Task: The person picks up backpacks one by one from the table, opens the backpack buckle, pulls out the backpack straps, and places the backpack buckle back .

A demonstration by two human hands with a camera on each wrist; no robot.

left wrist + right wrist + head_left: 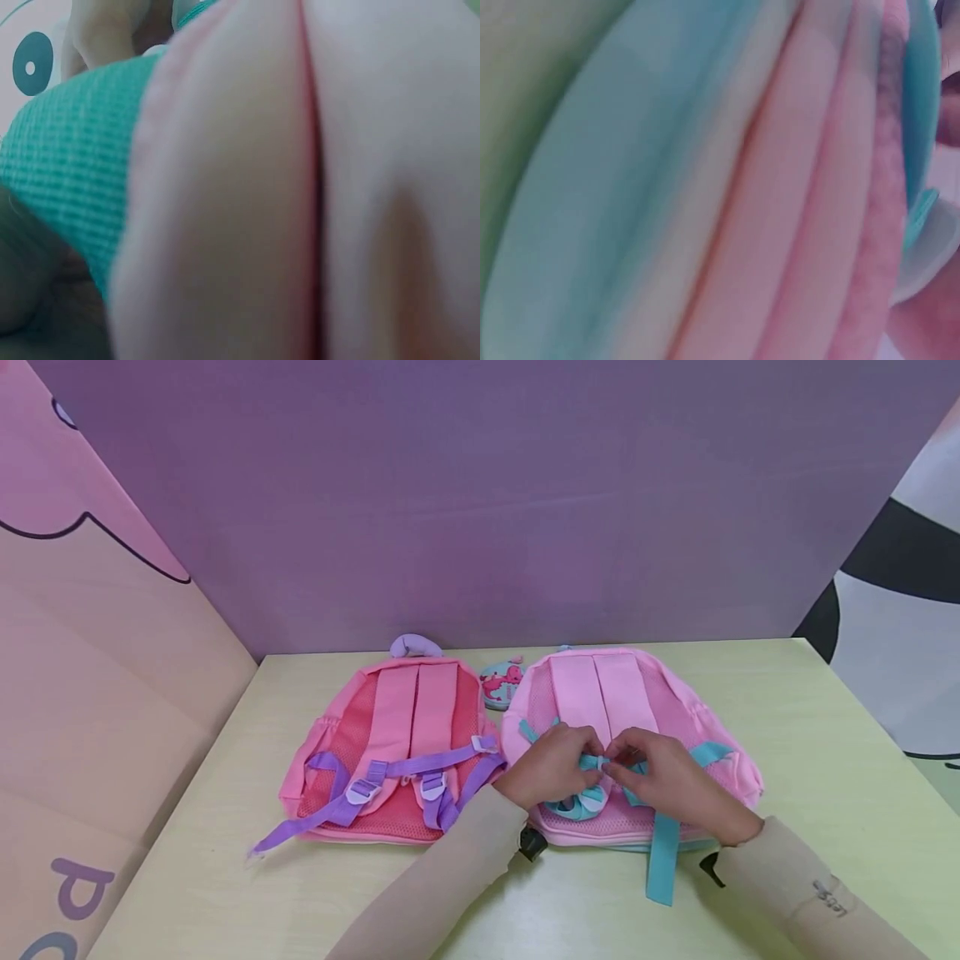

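Observation:
A light pink backpack lies with its padded shoulder straps facing up. Over its lower middle, my left hand pinches a turquoise strap between thumb and fingers. Coming from the other side, my right hand pinches the same strap, its fingertips close to the left ones. One loose turquoise strap end hangs over the bag's front edge onto the table. In the left wrist view a woven turquoise strap fills the left side. The right wrist view shows a pale buckle beside the mesh back.
To the left lies a coral pink backpack with purple straps and a purple top handle. Between the bags at the back is a small patterned pouch. A purple wall panel stands behind the pale table.

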